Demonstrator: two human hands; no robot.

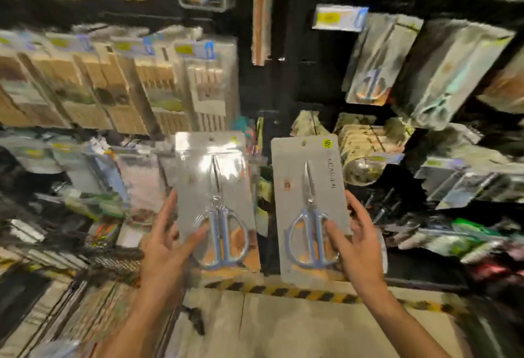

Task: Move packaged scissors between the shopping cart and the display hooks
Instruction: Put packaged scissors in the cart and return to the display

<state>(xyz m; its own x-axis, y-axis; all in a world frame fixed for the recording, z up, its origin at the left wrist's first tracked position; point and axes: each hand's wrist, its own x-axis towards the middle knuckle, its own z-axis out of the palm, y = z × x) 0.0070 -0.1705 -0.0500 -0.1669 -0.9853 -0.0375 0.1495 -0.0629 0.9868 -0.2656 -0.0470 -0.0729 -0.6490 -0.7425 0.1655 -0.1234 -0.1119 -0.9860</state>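
Two grey packs of blue-handled scissors are held upright side by side before the display wall. My left hand (pixel 167 240) grips the left pack (pixel 215 187) at its lower left edge, thumb on the front over the handles. My right hand (pixel 358 240) grips the right pack (pixel 310 204) at its lower right edge, thumb across the scissor handle. Each pack has a hang hole at the top. More packaged scissors (pixel 377 65) hang on the black wall at upper right. The shopping cart's wire edge (pixel 85 295) shows blurred at lower left.
Packs of wooden utensils (pixel 158 82) hang in rows on the left. Mixed kitchen goods fill hooks at right (pixel 459 176). A yellow-black hazard stripe (pixel 283 291) marks the floor at the display's base. Beige floor (pixel 283 329) lies below my arms.
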